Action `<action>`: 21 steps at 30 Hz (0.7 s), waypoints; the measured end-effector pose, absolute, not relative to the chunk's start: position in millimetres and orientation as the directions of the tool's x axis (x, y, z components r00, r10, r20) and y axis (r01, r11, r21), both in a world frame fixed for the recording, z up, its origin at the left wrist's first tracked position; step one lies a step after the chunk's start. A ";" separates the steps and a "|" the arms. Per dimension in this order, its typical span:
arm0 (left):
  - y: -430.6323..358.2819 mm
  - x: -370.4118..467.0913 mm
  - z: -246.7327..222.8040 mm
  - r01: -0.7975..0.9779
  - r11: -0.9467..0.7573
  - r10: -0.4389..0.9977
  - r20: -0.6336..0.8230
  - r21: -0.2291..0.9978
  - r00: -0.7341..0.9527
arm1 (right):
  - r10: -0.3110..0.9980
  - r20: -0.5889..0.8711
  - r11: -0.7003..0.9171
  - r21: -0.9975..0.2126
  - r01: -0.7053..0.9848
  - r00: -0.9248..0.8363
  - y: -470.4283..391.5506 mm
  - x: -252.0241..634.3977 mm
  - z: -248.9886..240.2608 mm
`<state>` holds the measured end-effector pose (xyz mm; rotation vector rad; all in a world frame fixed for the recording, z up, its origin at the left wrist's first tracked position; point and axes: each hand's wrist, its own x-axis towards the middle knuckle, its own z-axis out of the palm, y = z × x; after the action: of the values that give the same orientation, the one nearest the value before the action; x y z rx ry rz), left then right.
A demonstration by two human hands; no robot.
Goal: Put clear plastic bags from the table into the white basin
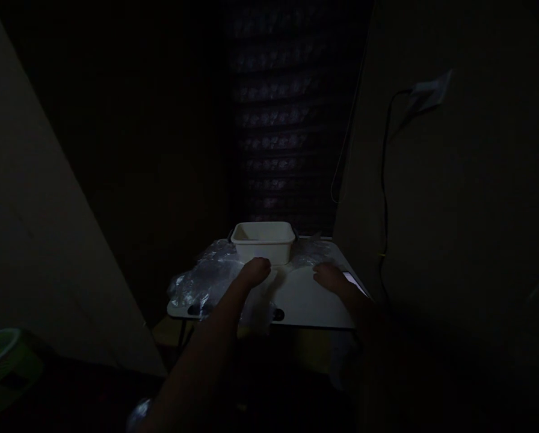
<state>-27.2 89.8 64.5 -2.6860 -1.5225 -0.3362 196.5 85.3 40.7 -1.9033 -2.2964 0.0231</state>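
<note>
A white rectangular tub (263, 248) with dark side handles stands at the back of a small white table (310, 304). Just in front of the tub is my left hand (255, 272), its fingers curled; whether they hold anything is too dark to tell. My right hand (327, 275) is over the right part of the table, fingers bent forward, their grip unclear in the dim light. Clear plastic film (206, 276) spreads over the table's left side, and more film (312, 251) lies to the right of the tub.
A lit phone (355, 282) lies at the table's right edge, beside my right wrist. A green basket (8, 367) is on the floor at lower left. A cable (384, 180) hangs from a wall socket (432, 93) at right. Dark blinds hang behind the table.
</note>
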 end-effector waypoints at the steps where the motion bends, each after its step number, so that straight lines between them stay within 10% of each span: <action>1: 88.4 -24.4 64.3 0.850 -0.521 0.846 0.178 0.071 0.503 | 0.974 0.114 0.206 -0.108 0.973 -0.193 83.6 195.4 40.4; 21: 103.5 -19.6 47.5 0.866 -0.495 0.864 0.144 0.071 0.482 | 0.858 -0.011 0.509 -0.114 0.853 -0.513 33.8 100.0 48.5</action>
<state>-19.6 103.5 47.5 -2.6948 -1.5736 -0.2514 100.0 33.8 48.5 -1.5258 -2.6876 0.1625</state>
